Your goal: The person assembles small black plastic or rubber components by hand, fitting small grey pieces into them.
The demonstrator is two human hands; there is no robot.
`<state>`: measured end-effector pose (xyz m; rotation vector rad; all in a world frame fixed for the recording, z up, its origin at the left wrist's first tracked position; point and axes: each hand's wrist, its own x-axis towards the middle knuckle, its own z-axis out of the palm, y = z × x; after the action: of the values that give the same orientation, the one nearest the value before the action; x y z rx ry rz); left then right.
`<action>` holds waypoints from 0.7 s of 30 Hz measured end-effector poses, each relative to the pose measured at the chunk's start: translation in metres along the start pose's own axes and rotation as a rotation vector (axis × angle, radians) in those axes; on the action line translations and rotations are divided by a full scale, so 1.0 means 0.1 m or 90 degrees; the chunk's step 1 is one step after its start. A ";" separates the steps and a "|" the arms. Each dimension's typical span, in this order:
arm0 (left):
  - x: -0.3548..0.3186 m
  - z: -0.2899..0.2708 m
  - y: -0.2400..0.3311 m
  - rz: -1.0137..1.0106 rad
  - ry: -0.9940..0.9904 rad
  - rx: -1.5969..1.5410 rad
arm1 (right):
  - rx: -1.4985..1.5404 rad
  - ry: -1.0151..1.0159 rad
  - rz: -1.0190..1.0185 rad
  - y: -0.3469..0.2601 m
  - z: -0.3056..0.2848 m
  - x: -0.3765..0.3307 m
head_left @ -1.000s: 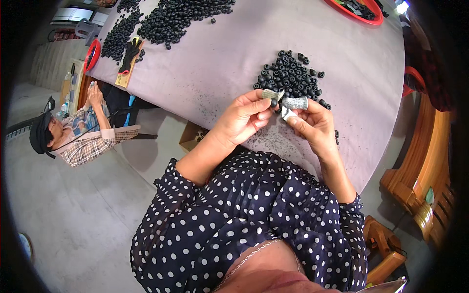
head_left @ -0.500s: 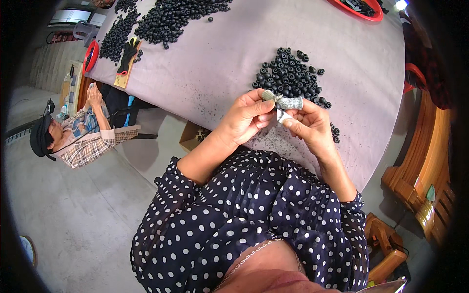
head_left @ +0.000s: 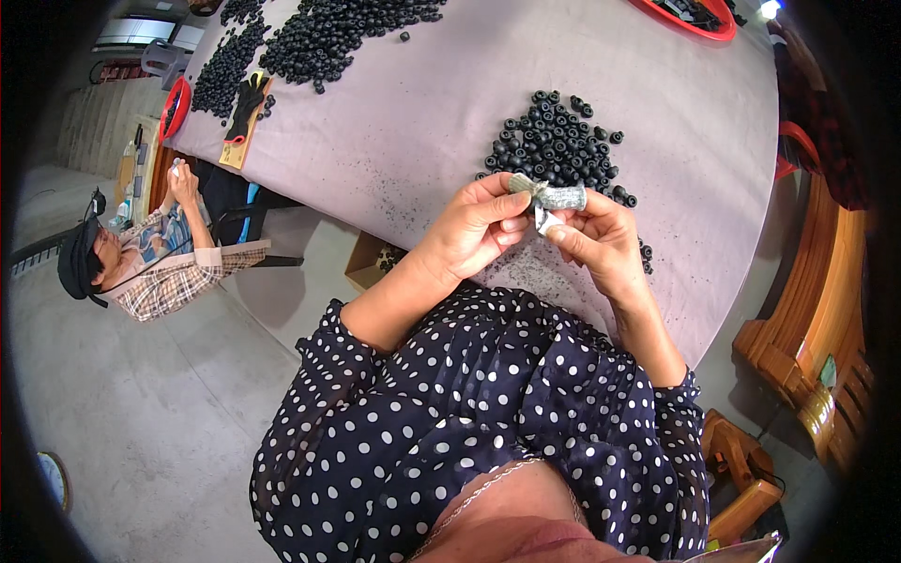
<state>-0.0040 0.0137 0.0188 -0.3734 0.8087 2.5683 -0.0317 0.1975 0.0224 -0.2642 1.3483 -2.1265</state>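
Observation:
My left hand (head_left: 479, 223) and my right hand (head_left: 601, 230) meet over the near edge of the table, both closed in a pinch. Grey-green cloth wraps (head_left: 527, 186) seem to cover the index fingertips. Below them, by my right thumb, is a small whitish flat piece (head_left: 545, 220) with a dark part beside it; its kind is too small to make out. Just beyond my hands lies a pile of small round black parts (head_left: 554, 141) with holes, looking like rubber or plastic. Black crumbs (head_left: 526, 267) are scattered on the grey cloth.
Larger heaps of black parts (head_left: 328, 42) lie far left, near a black glove (head_left: 246, 105) and a red basin (head_left: 175, 108). Another red tray (head_left: 699, 28) stands far right. A co-worker (head_left: 141, 258) sits at left; a wooden chair (head_left: 798, 291) stands at right.
Both my hands have shifted very slightly to the right, and the whitish piece has turned a little. At the far right edge, another person's hand shows more. The piles have not moved.

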 end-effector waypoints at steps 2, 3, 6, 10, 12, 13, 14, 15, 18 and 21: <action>-0.01 0.00 0.00 0.001 -0.003 0.000 | 0.016 0.005 -0.001 0.01 0.00 -0.01; -0.02 0.01 0.01 -0.013 -0.026 0.008 | 0.017 0.005 -0.001 0.02 -0.02 -0.01; -0.03 -0.01 0.00 -0.029 -0.049 0.006 | 0.014 -0.011 0.042 0.04 -0.08 -0.01; 0.02 0.00 -0.02 -0.038 -0.023 -0.038 | 0.054 -0.013 0.030 0.01 -0.02 0.00; 0.02 0.01 0.01 -0.033 -0.020 -0.026 | 0.076 -0.019 0.019 0.00 0.00 0.00; 0.01 0.02 0.02 -0.028 -0.021 -0.010 | 0.058 -0.018 0.019 -0.01 0.00 0.00; 0.01 0.02 0.01 -0.028 -0.022 -0.009 | 0.040 -0.016 0.019 -0.02 0.00 -0.01; 0.00 0.01 0.00 -0.030 -0.023 -0.011 | 0.040 -0.016 0.018 -0.02 0.00 -0.02; 0.01 0.00 0.01 -0.027 -0.021 -0.013 | 0.013 -0.012 0.021 -0.03 -0.01 -0.01; 0.00 0.02 0.00 -0.020 -0.018 -0.011 | 0.013 -0.010 0.033 -0.04 -0.01 -0.01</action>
<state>-0.0046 0.0152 0.0204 -0.3510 0.7647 2.5473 -0.0334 0.1999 0.0256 -0.2345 1.3095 -2.0900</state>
